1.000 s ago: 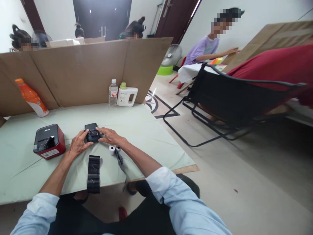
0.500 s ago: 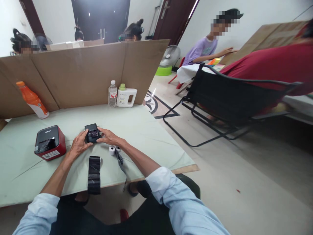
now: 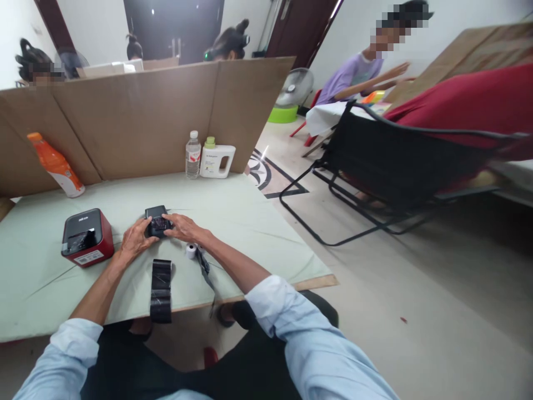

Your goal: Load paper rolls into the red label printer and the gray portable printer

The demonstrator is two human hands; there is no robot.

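Observation:
A small black printer [image 3: 156,213] with its lid up sits on the pale green table [image 3: 233,211]. My left hand [image 3: 134,240] grips its left side. My right hand [image 3: 183,228] rests on its right side, fingers over the open top. Just below my right hand lies a small white paper roll [image 3: 191,250] with a dark strap [image 3: 205,269] beside it. A black plastic strip [image 3: 160,289] hangs over the table's near edge. To the left stands a red and black label printer [image 3: 86,239].
A cardboard screen [image 3: 137,116] walls the table's far side. An orange bottle [image 3: 56,165], a clear water bottle [image 3: 192,155] and a white jug [image 3: 216,160] stand against it. A black folding chair [image 3: 391,166] is on the right. Other people sit behind the screen and at a far table.
The view shifted slightly. My hands stay on the small black printer, with my right fingers moved a little further over its open top.

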